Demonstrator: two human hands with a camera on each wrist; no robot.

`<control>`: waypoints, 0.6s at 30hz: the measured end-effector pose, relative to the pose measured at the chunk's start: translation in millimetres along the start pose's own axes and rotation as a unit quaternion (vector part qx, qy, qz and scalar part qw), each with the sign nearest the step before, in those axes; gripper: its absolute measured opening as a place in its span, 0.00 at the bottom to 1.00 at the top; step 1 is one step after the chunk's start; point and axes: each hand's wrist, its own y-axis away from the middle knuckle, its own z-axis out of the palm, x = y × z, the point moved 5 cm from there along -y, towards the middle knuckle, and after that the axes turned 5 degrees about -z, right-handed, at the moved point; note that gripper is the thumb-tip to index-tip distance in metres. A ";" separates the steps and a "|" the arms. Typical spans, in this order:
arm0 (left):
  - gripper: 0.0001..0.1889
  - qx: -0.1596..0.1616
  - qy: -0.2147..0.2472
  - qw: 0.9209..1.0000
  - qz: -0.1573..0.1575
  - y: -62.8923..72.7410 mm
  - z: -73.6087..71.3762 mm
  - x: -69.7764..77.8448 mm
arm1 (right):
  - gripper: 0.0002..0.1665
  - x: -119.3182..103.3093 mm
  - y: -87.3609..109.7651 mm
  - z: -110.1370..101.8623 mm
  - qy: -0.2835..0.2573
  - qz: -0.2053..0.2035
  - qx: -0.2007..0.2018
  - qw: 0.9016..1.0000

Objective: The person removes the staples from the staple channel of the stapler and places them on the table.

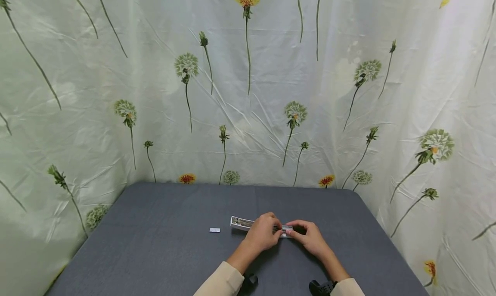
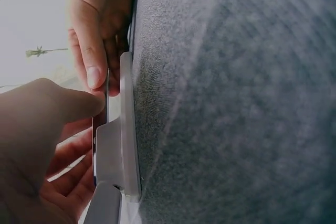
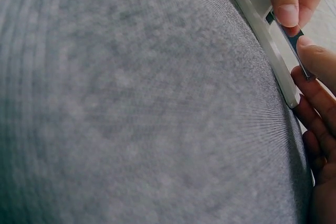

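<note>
A white stapler [image 1: 241, 223] lies swung open on the table, its lid stretched out to the left and its metal staple channel facing up. My left hand [image 1: 263, 231] reaches over the middle of it, thumb and finger pinching at the channel; I cannot tell whether staples sit between these fingertips. At the front end, my right hand [image 1: 310, 238] pinches the metal channel between thumb and fingers, as the right wrist view shows. The white base [image 2: 127, 129] rests along the table under the channel. Left of the stapler lies a small silvery strip of staples [image 1: 215, 230].
The dark grey cloth-covered table [image 1: 162, 257] spreads around both hands. Behind it and at its sides hangs a pale curtain [image 1: 155, 93] printed with dandelions. Black straps [image 1: 322, 288] sit at the wrists, by the cream sleeves.
</note>
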 end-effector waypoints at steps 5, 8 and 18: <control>0.03 -0.006 0.005 1.000 -0.007 -0.3 0.4 0.8 | 0.16 -0.4 -0.7 -0.3 0.002 0.000 0.003 1.000; 0.04 -0.010 0.013 1.000 -0.010 -0.4 0.8 2.2 | 0.17 -1.1 -0.7 -0.5 0.001 -0.006 0.002 1.000; 0.03 -0.015 0.077 0.996 -0.044 -0.2 1.1 -1.5 | 0.16 -0.4 -0.7 -1.1 0.006 -0.005 0.012 1.000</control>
